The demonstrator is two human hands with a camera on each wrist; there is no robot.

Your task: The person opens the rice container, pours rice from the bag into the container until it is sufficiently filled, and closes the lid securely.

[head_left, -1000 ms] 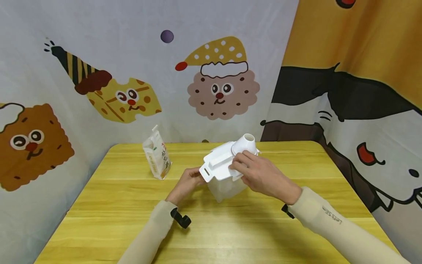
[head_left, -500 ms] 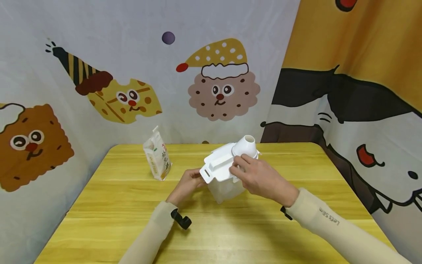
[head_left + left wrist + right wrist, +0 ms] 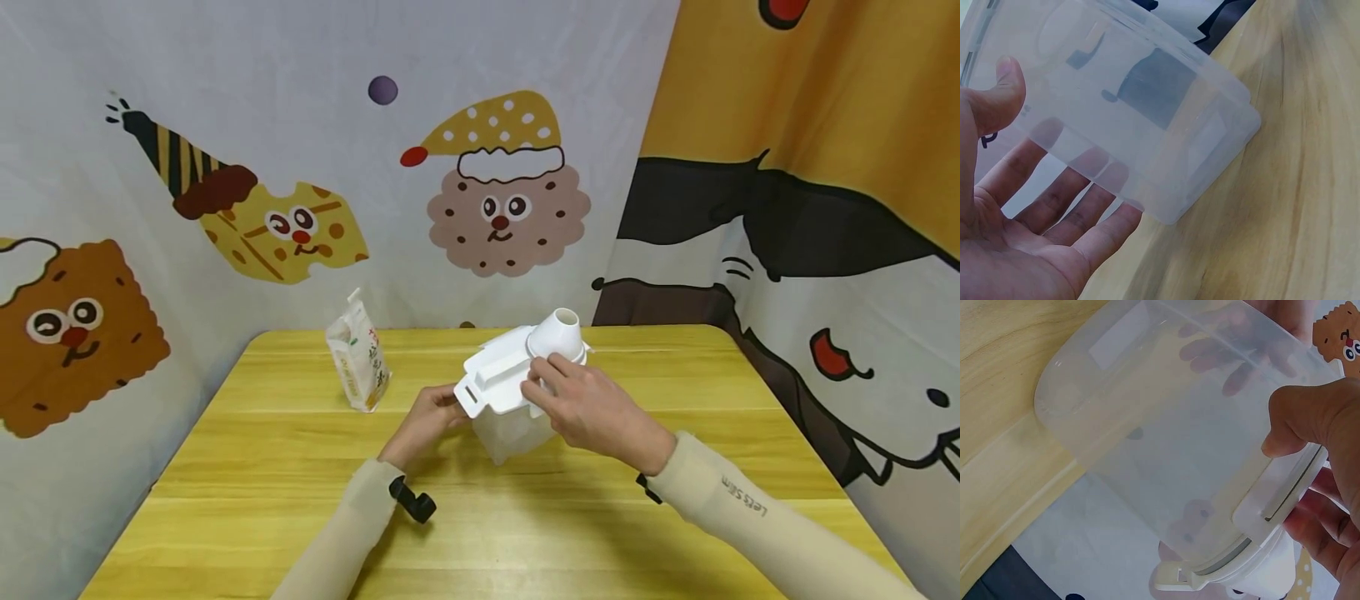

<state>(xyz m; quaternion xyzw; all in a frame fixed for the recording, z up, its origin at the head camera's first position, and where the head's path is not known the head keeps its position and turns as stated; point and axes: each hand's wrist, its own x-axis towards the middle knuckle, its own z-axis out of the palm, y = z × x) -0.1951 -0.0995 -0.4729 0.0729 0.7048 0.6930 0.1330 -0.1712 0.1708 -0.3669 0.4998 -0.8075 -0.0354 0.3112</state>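
Observation:
A translucent plastic storage container [image 3: 506,440] with a white lid [image 3: 495,362] is at mid-table, its base close to the wood. A white conical spout [image 3: 557,335] rises from the lid's far right end. My left hand [image 3: 429,421] holds the container's left side; in the left wrist view its thumb is on one face of the container [image 3: 1147,81] and its fingers lie behind. My right hand [image 3: 592,408] grips the lid's right edge. In the right wrist view, the thumb presses beside a white side latch [image 3: 1260,506], with fingers over the lid. The container shows no contents.
A white printed packet [image 3: 358,358] stands upright on the wooden table [image 3: 262,475], left of the container. Behind the table hangs a cartoon-printed curtain [image 3: 300,75], close to its back edge. Each wrist wears a black strap [image 3: 411,500].
Both hands keep their hold on the container, which stays in place. The right forearm has shifted very slightly left; the head view has tilted up a little.

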